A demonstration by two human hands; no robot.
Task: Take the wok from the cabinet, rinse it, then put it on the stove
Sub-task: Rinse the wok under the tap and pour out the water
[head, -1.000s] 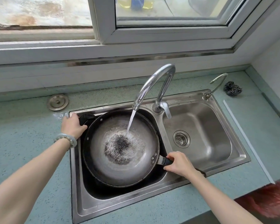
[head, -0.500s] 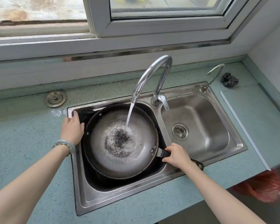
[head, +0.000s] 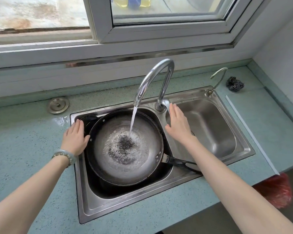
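Observation:
The dark wok [head: 125,164] lies in the left basin of the steel double sink [head: 108,208], with its black handle [head: 181,163] pointing right over the divider. Water runs from the curved faucet [head: 152,78] into the wok's middle, where dark specks gather. My left hand [head: 75,138] rests flat against the wok's left rim, fingers straight. My right hand [head: 178,123] is open with fingers extended, just below the faucet lever [head: 166,105], away from the wok handle.
A round metal sink plug [head: 58,105] lies on the teal counter at the back left. A small second tap [head: 216,80] and a steel-wool scrubber [head: 234,83] sit at the back right. A red plastic bag [head: 277,190] hangs below the counter's right edge.
My right hand has let go of the wok handle and moved up toward the faucet lever. My left hand stays on the wok's left rim. Water keeps running.

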